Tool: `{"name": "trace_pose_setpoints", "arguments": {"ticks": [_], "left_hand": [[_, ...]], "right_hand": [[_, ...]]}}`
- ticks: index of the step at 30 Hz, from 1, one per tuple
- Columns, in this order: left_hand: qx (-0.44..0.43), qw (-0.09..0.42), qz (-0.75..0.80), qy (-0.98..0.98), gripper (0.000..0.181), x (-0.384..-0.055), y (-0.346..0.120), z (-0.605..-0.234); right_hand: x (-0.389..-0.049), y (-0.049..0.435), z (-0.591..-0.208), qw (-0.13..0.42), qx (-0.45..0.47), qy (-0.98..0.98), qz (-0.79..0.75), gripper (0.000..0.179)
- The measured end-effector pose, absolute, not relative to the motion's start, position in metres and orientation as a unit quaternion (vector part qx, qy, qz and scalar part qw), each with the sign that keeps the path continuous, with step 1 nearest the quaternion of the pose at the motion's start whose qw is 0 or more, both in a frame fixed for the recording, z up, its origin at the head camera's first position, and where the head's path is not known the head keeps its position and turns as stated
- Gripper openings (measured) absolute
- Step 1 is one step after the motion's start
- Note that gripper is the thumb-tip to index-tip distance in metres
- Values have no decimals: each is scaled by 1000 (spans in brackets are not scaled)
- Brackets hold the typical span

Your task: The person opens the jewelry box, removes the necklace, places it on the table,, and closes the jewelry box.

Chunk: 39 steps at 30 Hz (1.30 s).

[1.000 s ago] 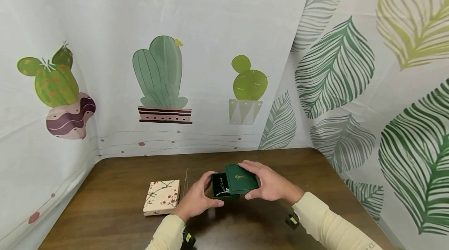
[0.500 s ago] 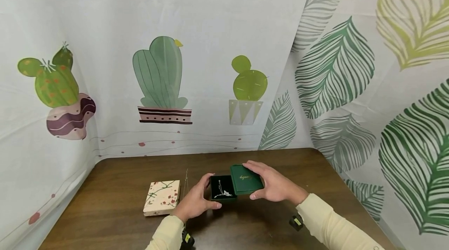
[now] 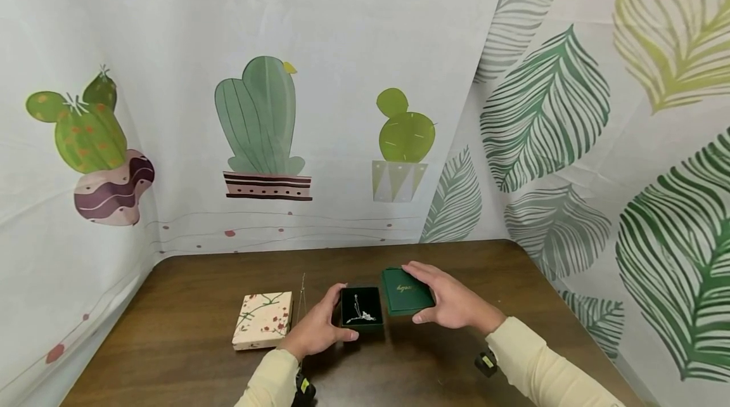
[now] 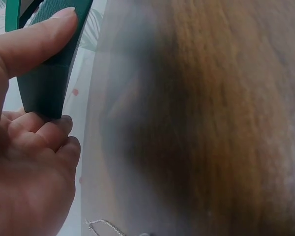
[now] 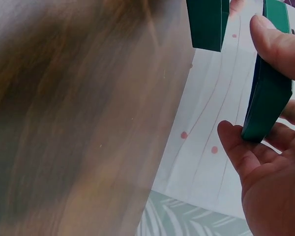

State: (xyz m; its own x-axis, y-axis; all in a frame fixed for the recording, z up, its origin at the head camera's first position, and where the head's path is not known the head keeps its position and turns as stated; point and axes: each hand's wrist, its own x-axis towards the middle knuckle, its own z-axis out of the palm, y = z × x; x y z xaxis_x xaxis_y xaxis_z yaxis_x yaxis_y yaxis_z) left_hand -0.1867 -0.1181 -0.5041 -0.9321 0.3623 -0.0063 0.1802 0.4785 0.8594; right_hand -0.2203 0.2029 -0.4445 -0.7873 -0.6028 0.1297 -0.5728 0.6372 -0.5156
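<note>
Printed cloth (image 3: 342, 26) with cacti and leaves hangs behind a dark wooden worktop (image 3: 188, 305), where a person holds the two halves of a green jewellery box apart, about midway between the left and right edges and short of the far edge. At left, on the side of the worktop's left edge, a flower-patterned box (image 3: 263, 320) lies flat, perhaps placed there to keep the middle free. Just right of it a fine chain (image 3: 303, 293) stretches toward the far edge, part of it hidden behind the left hand (image 3: 316, 331). That hand grips the box base (image 3: 371, 328), thumb to the near side, fingers to the far, spread only as wide as the walls; the base seems kept near level so its contents stay put. Just right, apart from it, the right hand (image 3: 453, 302) grips the slightly tilted lid (image 3: 407, 293) between thumb and fingers by its outer side, which likely leaves the base unobstructed. Both halves appear raised. Inside the square, dark-lined base lies a silvery necklace (image 3: 362, 316); gold lettering, too small to read, marks the lid's smooth top.
</note>
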Motion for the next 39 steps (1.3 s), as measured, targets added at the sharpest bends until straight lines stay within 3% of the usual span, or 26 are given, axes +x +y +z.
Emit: {"name": "trace_pose_setpoints", "arguments": {"ticks": [39], "left_hand": [[158,90,442,878,103,-193,-115,-516]], "right_hand": [[-226,232,-480,38,-292,920,-256,90]]}}
